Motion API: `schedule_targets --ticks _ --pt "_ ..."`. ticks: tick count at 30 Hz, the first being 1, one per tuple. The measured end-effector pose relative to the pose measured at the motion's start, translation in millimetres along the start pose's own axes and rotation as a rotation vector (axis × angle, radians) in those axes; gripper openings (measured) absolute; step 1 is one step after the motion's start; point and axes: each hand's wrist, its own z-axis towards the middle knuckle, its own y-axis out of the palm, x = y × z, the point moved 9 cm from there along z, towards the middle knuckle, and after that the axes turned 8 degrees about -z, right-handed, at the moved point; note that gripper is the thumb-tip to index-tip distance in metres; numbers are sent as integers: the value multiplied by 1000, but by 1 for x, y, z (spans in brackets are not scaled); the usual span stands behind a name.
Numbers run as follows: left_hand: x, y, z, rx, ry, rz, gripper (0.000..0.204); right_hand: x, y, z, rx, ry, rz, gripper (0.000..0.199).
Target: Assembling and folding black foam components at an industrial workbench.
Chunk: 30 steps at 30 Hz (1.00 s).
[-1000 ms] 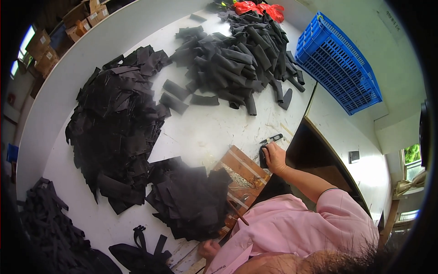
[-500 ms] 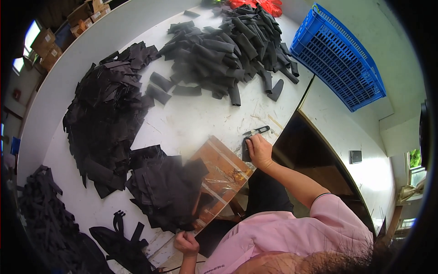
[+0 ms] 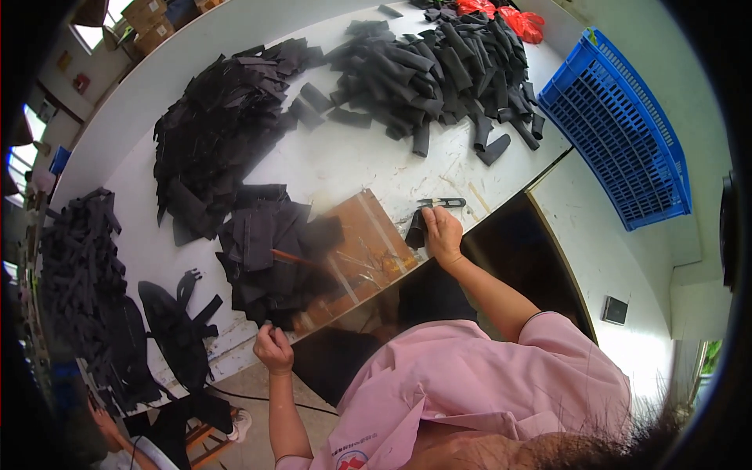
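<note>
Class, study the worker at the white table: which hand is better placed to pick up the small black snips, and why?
Right. The right hand rests on the table just below the snips; the left hand is far off at the near edge.

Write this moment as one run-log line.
left hand: at table edge | right hand: holding black piece beside snips | board: on table

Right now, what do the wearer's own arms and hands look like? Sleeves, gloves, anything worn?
Both hands are bare: no gloves, and no rings or watch that I can make out at this size. The left hand and right hand each lead back along a bare forearm to a short pink sleeve of a loose pink top. The top carries a small printed mark near the lower edge.
</note>
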Motion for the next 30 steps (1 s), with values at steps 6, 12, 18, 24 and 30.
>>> schedule_targets --ticks 6,12,18,24,30 --pt "100 25 27 52 -379 -499 15 -31 -17 -11 -456 72 941 36" --pt "148 104 66 -328 -887 -1143 50 -89 -24 -49 -817 113 1299 23" --pt "132 128 55 -413 -1127 -1586 36 -99 -16 -62 -901 236 1487 24" --pt "114 107 57 -187 -1071 -1470 9 -98 2 -56 -1006 226 1283 41" --pt "116 88 67 -171 -991 -1179 10 -135 17 -90 -1231 525 1762 91"
